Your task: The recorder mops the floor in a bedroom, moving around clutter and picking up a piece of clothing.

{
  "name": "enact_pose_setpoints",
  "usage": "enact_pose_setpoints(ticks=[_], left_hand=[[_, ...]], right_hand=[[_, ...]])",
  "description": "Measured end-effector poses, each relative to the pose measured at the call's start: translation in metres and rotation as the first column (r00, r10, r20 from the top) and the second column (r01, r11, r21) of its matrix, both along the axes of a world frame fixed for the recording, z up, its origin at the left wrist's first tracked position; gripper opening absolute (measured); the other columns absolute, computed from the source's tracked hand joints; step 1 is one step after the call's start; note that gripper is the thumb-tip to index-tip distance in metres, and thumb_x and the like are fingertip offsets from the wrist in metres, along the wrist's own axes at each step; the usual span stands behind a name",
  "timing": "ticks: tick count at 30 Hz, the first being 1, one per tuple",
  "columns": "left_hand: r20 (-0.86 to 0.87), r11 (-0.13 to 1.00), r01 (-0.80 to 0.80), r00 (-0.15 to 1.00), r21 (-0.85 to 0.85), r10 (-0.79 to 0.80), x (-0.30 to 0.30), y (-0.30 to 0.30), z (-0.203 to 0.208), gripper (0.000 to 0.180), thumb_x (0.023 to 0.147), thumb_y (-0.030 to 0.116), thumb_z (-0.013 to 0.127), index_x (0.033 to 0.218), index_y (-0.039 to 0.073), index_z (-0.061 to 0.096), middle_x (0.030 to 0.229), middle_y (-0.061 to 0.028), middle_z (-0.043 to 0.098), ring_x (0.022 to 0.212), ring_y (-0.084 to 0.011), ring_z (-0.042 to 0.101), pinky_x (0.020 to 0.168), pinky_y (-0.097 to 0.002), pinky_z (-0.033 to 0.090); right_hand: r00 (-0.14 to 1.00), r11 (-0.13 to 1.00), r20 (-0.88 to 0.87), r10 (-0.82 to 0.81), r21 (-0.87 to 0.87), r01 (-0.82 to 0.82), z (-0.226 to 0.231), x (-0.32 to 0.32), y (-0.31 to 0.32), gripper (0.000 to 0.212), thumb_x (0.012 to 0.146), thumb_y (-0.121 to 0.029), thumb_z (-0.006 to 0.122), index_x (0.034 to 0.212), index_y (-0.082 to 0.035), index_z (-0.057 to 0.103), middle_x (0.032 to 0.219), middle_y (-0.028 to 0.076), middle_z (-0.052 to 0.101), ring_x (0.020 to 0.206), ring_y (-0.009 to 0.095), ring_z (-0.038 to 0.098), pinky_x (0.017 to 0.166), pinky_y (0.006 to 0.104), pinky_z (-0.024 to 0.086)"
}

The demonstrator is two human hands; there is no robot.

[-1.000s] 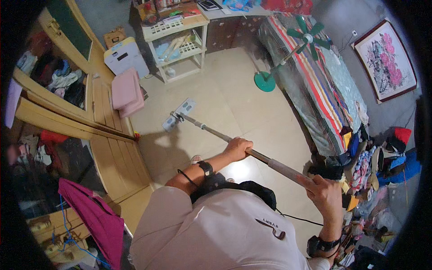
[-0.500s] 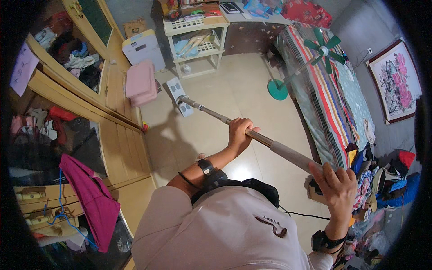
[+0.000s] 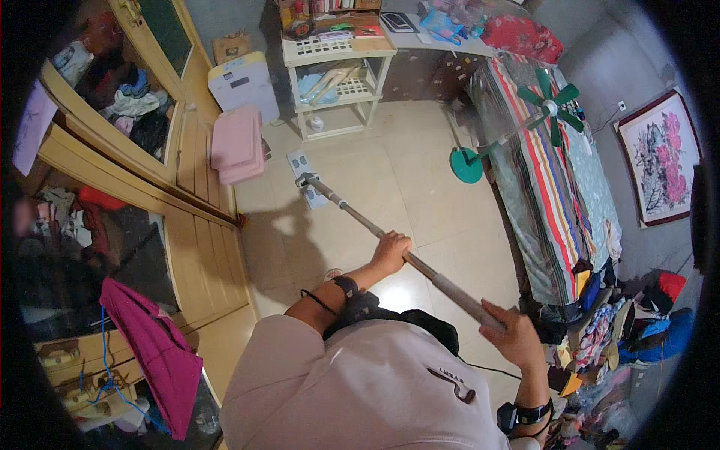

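Observation:
A flat mop (image 3: 455,294) slants across the view, its pole running from the lower right to the upper left. My left hand (image 3: 391,252) is wrapped round the pole about halfway along. At the grey grip on the pole's upper end is my right hand (image 3: 516,337), closed round it with part of the fingers hidden from view. The flat grey-and-white mop head (image 3: 316,198) lies on the tiled floor (image 3: 367,172), a little in front of the pink plastic box (image 3: 236,142) and the white shelf rack (image 3: 341,112).
Along the left stand wooden cabinets (image 3: 214,262) with clothes behind their doors; a magenta cloth (image 3: 161,352) hangs there. On the right are a bed with a striped cover (image 3: 551,202), a green fan (image 3: 466,165) and a heap of clothes (image 3: 645,330). A black cable (image 3: 491,368) crosses the floor.
Both hands have drawn in with the mop, the right one moving left and down. The mop head has slid slightly right and nearer. The view has shifted a little.

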State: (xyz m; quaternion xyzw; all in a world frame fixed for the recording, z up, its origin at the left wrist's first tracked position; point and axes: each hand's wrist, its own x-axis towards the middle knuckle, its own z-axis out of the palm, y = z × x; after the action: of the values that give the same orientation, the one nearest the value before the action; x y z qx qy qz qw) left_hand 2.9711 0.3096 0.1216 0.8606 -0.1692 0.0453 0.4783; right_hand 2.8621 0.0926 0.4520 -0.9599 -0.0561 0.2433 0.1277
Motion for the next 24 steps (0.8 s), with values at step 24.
enact_pose_setpoints(ticks=[24], left_hand=[[-0.315, 0.771, 0.054, 0.893, -0.634, -0.322, 0.044, 0.159, 0.170, 0.023, 0.089, 0.007, 0.055, 0.110, 0.004, 0.061, 0.093, -0.0049, 0.063, 0.085, -0.0129, 0.059, 0.082, -0.0257, 0.046]], right_hand=[[0.728, 0.441, -0.633, -0.262, 0.593, 0.674, -0.139, 0.134, 0.142, 0.055, 0.083, -0.008, 0.057, 0.136, -0.008, 0.041, 0.076, 0.004, 0.052, 0.045, 0.005, 0.034, 0.038, 0.0201, 0.025]])
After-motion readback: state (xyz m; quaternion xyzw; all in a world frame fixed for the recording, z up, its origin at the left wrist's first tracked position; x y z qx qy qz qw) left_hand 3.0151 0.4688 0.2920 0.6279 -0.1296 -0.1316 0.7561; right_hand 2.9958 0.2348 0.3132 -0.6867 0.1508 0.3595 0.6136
